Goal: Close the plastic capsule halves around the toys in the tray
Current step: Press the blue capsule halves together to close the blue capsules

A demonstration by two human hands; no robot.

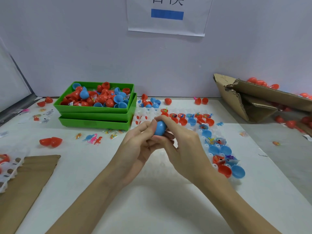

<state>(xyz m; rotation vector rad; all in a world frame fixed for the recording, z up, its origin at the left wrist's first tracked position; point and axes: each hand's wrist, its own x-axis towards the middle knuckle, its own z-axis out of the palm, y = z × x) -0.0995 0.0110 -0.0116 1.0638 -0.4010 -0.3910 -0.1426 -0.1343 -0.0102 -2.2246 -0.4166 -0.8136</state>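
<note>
A white table (160,191) fills the lower frame, with a torn cardboard box (253,98) slumped at the right edge and a flat cardboard sheet (28,179) at lower left. At centre left, stacked green bins (96,115) brim with loose red and blue capsule halves. Right of centre, the clear plastic tray (207,146) runs toward lower right, its pockets holding open red and blue halves (222,168), several with small toys inside. At mid-frame, above the tray's left side, you hold a blue capsule (160,127) between both hands: your left hand (141,142) cups it from below with curled fingers, and your right hand (177,146) wraps over it, thumb and fingers pressing on the shell. Whether the seam has fully seated cannot be told; your fingers hide it. You appear to be mid-way through pressing one capsule shut. The next move likely calls for a firm, even squeeze until it snaps, then choosing a filled half from the tray's many open ones.
</note>
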